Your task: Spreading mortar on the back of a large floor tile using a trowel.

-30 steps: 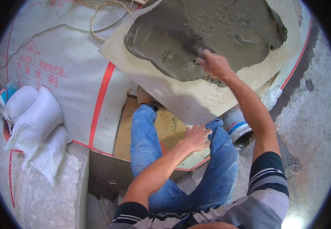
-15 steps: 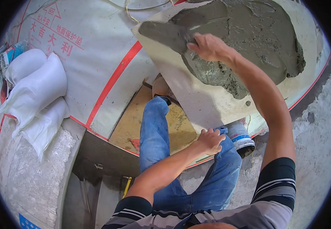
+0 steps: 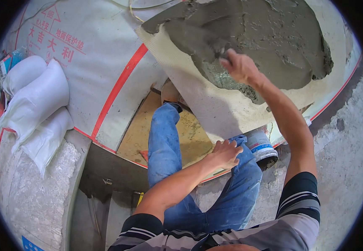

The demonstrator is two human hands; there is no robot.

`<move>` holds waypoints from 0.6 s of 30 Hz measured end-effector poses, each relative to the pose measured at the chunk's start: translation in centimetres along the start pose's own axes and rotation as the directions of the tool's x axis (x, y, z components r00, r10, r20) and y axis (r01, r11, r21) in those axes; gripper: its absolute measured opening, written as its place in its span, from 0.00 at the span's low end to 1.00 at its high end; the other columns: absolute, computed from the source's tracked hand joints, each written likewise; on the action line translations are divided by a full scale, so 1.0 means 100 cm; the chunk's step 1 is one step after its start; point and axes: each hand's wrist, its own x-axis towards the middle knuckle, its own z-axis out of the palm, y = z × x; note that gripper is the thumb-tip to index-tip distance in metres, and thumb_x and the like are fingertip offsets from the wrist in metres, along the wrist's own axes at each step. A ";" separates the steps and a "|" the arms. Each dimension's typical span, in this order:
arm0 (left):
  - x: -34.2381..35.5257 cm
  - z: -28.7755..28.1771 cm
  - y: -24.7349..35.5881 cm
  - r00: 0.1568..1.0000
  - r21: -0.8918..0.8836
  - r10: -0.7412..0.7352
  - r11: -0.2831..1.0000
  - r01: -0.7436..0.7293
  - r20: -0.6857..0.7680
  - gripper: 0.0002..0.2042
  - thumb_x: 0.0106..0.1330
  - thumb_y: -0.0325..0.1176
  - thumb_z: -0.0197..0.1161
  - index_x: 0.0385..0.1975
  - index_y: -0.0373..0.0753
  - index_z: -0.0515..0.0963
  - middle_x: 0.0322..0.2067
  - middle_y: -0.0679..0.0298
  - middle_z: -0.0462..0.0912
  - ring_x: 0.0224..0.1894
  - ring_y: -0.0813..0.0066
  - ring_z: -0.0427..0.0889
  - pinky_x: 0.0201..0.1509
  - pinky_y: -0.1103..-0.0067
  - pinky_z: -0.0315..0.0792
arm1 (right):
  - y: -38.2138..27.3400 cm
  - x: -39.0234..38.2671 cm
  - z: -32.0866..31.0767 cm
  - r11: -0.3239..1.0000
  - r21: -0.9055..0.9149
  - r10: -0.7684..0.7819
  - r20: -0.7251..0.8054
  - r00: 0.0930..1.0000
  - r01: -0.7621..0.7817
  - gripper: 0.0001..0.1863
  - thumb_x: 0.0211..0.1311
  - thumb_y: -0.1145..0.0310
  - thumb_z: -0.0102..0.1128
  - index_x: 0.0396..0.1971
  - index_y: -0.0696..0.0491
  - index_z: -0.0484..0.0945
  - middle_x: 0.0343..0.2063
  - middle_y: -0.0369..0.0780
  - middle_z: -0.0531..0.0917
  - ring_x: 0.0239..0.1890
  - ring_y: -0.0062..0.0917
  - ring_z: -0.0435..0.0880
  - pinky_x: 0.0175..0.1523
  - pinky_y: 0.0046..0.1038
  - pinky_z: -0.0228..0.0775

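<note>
My right hand (image 3: 241, 67) is closed round the handle of a trowel (image 3: 222, 52). Grey wet mortar coats the blade, so its outline is hard to make out. The trowel lies against a broad layer of grey mortar (image 3: 286, 42), spread over the back of a pale, finely ribbed tile (image 3: 212, 102). Resting on my right knee, my left hand (image 3: 226, 154) has its fingers apart and holds nothing.
A white bucket (image 3: 260, 144) with a blue band stands right of my right knee. Full white sacks (image 3: 39, 100) are piled at far left. Pale floor covering (image 3: 102, 50) with red stripes lies beneath the tile. My left foot rests on a yellowish board (image 3: 189, 134).
My right hand has drawn the trowel rightward and slightly nearer. Mortar now covers more of the tile's far left corner. My left hand stays on the knee.
</note>
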 end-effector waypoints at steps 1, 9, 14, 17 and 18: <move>0.002 0.003 0.000 1.000 0.006 -0.004 1.000 0.004 -0.008 0.20 0.58 0.43 0.57 0.51 0.48 0.70 0.50 0.55 0.69 0.54 0.56 0.67 0.54 0.58 0.63 | 0.004 -0.008 0.002 0.990 -0.130 -0.038 0.066 0.997 0.046 0.20 0.63 0.51 0.47 0.35 0.56 0.68 0.28 0.53 0.80 0.34 0.50 0.79 0.37 0.44 0.71; 0.014 0.021 0.004 0.998 0.047 -0.047 0.998 0.044 0.051 0.22 0.58 0.43 0.57 0.54 0.49 0.68 0.53 0.56 0.67 0.56 0.56 0.65 0.56 0.57 0.60 | 0.040 -0.014 -0.014 0.986 -0.019 0.161 -0.173 0.972 -0.167 0.20 0.63 0.50 0.48 0.35 0.55 0.66 0.26 0.51 0.80 0.32 0.49 0.79 0.37 0.45 0.69; 0.018 0.019 0.006 0.998 0.026 -0.036 0.999 0.035 0.049 0.22 0.57 0.42 0.58 0.53 0.49 0.69 0.53 0.56 0.67 0.55 0.57 0.65 0.55 0.58 0.60 | 0.055 -0.036 -0.014 0.974 -0.041 0.224 0.018 0.975 -0.223 0.23 0.64 0.49 0.45 0.36 0.58 0.70 0.31 0.54 0.80 0.38 0.50 0.78 0.44 0.45 0.67; 0.015 0.021 0.006 0.999 0.027 -0.038 0.999 0.038 -0.003 0.21 0.57 0.42 0.58 0.52 0.48 0.70 0.52 0.56 0.67 0.54 0.57 0.66 0.55 0.59 0.61 | 0.061 -0.029 -0.017 0.971 0.025 0.237 -0.204 0.950 -0.237 0.24 0.63 0.49 0.46 0.37 0.59 0.71 0.33 0.54 0.80 0.40 0.50 0.78 0.45 0.44 0.67; 0.014 0.022 0.006 0.999 0.012 -0.036 0.999 0.036 0.018 0.21 0.57 0.42 0.58 0.52 0.48 0.70 0.52 0.56 0.67 0.54 0.57 0.66 0.55 0.59 0.61 | 0.059 -0.026 -0.013 0.947 0.149 0.318 -0.304 0.898 -0.285 0.24 0.63 0.48 0.46 0.38 0.58 0.71 0.34 0.54 0.80 0.39 0.50 0.78 0.45 0.43 0.67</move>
